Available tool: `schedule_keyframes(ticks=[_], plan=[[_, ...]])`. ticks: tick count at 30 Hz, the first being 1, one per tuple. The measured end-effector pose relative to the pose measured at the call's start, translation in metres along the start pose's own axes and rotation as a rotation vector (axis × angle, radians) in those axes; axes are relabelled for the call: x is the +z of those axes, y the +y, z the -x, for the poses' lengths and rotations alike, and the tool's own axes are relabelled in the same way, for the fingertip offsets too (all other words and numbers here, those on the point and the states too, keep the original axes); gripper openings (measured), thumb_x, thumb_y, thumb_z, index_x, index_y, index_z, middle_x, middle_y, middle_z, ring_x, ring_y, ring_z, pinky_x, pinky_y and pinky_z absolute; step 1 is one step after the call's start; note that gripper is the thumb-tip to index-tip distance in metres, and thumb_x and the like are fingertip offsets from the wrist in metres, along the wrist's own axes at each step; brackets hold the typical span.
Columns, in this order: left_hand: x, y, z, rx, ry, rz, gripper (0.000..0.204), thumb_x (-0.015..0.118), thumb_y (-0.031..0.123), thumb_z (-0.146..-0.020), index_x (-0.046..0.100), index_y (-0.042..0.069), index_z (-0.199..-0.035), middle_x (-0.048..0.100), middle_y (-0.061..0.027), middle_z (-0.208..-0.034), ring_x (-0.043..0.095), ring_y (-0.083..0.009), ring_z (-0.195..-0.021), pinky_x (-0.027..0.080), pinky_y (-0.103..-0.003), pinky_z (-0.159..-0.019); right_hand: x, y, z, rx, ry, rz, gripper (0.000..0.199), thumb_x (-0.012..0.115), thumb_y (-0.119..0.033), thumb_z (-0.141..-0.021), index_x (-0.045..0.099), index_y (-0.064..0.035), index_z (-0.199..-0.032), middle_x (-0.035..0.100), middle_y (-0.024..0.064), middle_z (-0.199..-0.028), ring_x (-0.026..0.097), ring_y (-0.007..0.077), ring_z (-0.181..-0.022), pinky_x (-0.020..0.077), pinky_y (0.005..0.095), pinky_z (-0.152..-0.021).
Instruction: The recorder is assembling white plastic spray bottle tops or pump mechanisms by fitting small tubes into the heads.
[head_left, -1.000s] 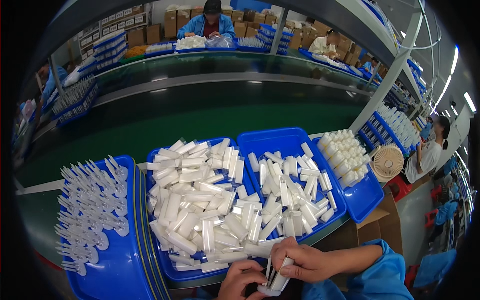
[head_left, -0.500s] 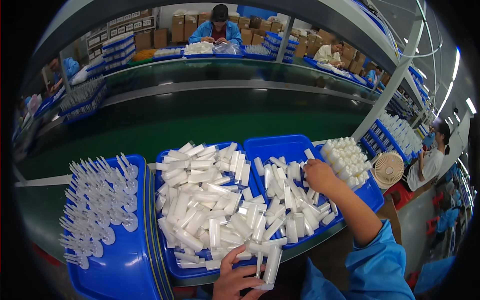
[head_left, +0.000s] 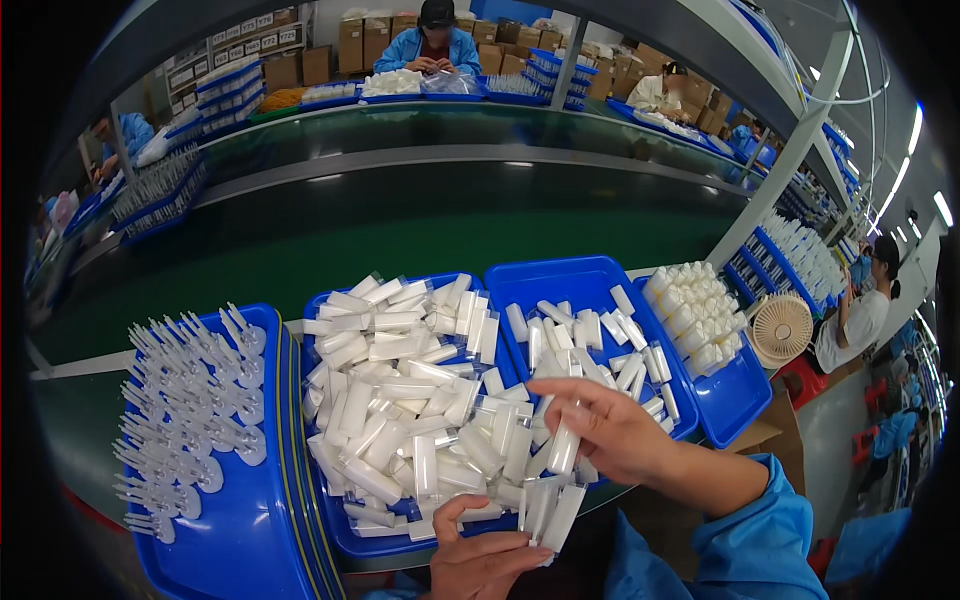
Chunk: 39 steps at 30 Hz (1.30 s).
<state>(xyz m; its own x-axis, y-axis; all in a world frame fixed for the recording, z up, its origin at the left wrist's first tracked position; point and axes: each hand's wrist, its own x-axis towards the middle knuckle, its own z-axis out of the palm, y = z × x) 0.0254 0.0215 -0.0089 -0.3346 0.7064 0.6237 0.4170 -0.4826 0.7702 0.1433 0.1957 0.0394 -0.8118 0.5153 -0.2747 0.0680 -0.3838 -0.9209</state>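
Green conveyor belt (head_left: pixel 400 240) runs behind bench. Blue tray (head_left: pixel 240 540) at left carries clear plastic pieces (head_left: pixel 185 400). Middle blue tray (head_left: pixel 345 525) heaped with white tubes (head_left: pixel 400 400); next blue tray (head_left: pixel 590 280) half full of same. Left hand (head_left: pixel 480 560) at bottom edge, fingers closed on bundle of tubes (head_left: pixel 550 505) over middle tray's near rim. Right hand (head_left: pixel 610 430) just above, fingers pinching 1 tube (head_left: pixel 563 447) upright.
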Motion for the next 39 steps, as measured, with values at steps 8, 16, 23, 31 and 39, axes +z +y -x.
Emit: schedule_keyframes(ticks=[8,16,23,31,39], plan=[[-0.001,-0.001,0.000,-0.001,-0.026,0.004,0.006,0.069,0.009,-0.069,0.068,0.010,-0.075,0.064,-0.0033,-0.073,0.059,-0.0215,-0.074,0.036,-0.045,-0.086,0.009,0.005,0.008,0.020,-0.049,-0.021,0.034,0.046,-0.020,-0.093,0.043,-0.0071,-0.124,0.050,0.0016,-0.095,0.046,0.0077,-0.086,0.0415,0.0230,-0.073],[-0.005,-0.006,0.005,0.001,-0.104,-0.072,0.007,0.068,0.010,-0.066,0.068,0.012,-0.073,0.062,-0.0003,-0.071,0.058,-0.0214,-0.075,0.036,-0.044,-0.085,0.005,-0.015,0.019,-0.390,-0.166,1.046,0.014,0.045,-0.018,-0.093,0.043,-0.0050,-0.098,0.050,0.0022,-0.086,0.046,0.0086,-0.076,0.0386,0.0236,-0.066],[-0.008,0.004,0.006,0.093,-0.159,-0.099,0.014,0.068,0.013,-0.061,0.070,0.018,-0.074,0.063,0.0031,-0.083,0.046,-0.0302,-0.097,0.034,-0.040,-0.085,0.000,-0.016,0.031,-0.048,-0.298,0.578,0.016,0.044,-0.021,-0.094,0.041,-0.0060,-0.098,0.048,0.0014,-0.081,0.042,0.0076,-0.072,0.0363,0.0220,-0.065],[-0.008,0.001,0.005,0.184,-0.147,-0.120,0.008,0.066,0.016,-0.066,0.069,0.019,-0.073,0.061,0.0031,-0.087,0.047,-0.0306,-0.097,0.034,-0.041,-0.085,0.009,-0.019,0.034,-0.167,-0.347,0.777,0.019,0.046,-0.024,-0.093,0.044,-0.0067,-0.100,0.049,0.0060,-0.082,0.044,0.0180,-0.083,0.0332,0.0314,-0.078],[-0.011,0.006,0.007,-0.047,0.007,-0.188,0.025,0.061,0.036,-0.080,0.061,0.011,-0.082,0.055,-0.0135,-0.097,0.044,-0.0362,-0.102,0.030,-0.048,-0.090,0.017,0.007,0.033,-0.204,-0.445,0.820,0.023,0.047,-0.024,-0.092,0.047,-0.0098,-0.109,0.053,0.0094,-0.094,0.045,0.0230,-0.090,0.0313,0.0330,-0.083]])
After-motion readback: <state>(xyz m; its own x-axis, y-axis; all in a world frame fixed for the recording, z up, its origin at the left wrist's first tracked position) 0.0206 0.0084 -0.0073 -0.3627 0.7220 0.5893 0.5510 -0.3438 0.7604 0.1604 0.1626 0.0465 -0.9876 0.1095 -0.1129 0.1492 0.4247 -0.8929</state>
